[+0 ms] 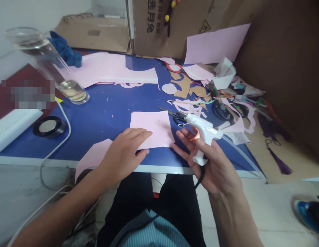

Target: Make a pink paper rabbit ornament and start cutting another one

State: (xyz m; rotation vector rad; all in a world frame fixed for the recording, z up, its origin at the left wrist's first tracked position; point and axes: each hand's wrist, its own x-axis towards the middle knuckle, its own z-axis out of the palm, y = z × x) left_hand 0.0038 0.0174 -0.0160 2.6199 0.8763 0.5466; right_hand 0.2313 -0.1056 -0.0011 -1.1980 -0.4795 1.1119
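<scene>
A pink square sheet [154,123] lies flat near the front edge of the blue table. My left hand [126,147] rests on its left side, fingers stretched out and holding nothing. To the right, my right hand [213,161] holds a white glue gun [203,128] with an orange trigger, its nozzle pointing left and up. The thumb is on the gun's body while the other fingers are loosely spread behind the handle. A clear glue stick [241,154] sticks out of the gun's back. Dark scissors [178,119] lie just behind the nozzle, partly hidden.
Pink paper scraps [187,107] and brown cardboard cutouts [184,85] litter the table's right half. At the left are a tall glass of liquid [56,68], black tape [49,127] and a white cable [68,120]. Cardboard panels [159,31] stand at the back and right.
</scene>
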